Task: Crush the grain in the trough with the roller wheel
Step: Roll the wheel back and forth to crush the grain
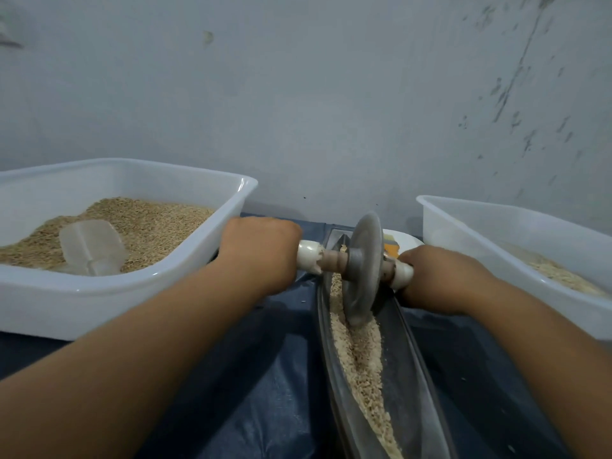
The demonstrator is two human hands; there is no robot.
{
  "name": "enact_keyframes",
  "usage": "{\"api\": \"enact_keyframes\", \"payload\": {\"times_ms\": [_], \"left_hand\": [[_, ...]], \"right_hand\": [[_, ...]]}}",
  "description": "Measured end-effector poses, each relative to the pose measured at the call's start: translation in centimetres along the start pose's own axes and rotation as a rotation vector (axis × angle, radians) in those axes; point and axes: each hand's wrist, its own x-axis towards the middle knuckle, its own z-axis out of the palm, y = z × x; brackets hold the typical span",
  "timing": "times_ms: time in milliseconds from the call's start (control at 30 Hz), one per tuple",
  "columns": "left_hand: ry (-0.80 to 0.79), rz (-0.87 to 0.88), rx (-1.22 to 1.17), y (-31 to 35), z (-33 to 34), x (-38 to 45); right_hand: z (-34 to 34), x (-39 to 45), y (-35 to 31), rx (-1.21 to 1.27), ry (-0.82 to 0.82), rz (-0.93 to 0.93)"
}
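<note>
The roller wheel (362,270) stands upright in the far part of the trough (407,376), a long narrow dark trough that runs from the bottom edge of the view away toward the wall (298,94). The lower rim of the grey disc sits down in the grain (359,356), which lies as a pale crushed strip along the bottom of the trough, on both sides of the wheel. A handle bar passes through the middle of the disc, with a white sleeve at each end. The left hand (258,253) has its grip closed around the left end of the bar, the fingers curled over it, and the right hand (440,276) holds the right end in the same way; both forearms reach forward from the bottom corners. The trough lies on a dark blue plastic sheet (265,392) that covers the table. To the left stands a white plastic tub (132,286) full of whole brown grain, and a clear plastic scoop (92,246) lies on top of this grain. To the right stands a second white tub (496,246) with some paler material inside. Behind the wheel, between the two tubs, is part of a white plate (405,241) with something orange on it, which I cannot identify.
</note>
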Motion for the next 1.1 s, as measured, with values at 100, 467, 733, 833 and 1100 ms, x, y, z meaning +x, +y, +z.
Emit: {"api": "enact_keyframes", "payload": {"times_ms": [100,467,733,833,1100], "left_hand": [[-0.069,-0.040,-0.053,-0.1,-0.2,-0.4],[-0.046,-0.005,0.018,0.4,-1.0,0.0],[-0.036,0.010,0.015,0.3,-1.0,-0.7],[-0.084,-0.011,-0.012,0.5,-1.5,0.0],[-0.006,0.025,0.028,0.3,-1.0,-0.4]], "right_hand": [[-0.7,-0.1,-0.7,-0.075,0.022,-0.011],[-0.1,-0.6,-0.5,-0.015,0.018,0.009],[0.5,-1.2,-0.2,0.021,0.020,0.031],[-0.2,-0.6,-0.3,0.041,-0.010,0.041],[0.5,-0.8,0.1,0.061,-0.040,0.045]]}}
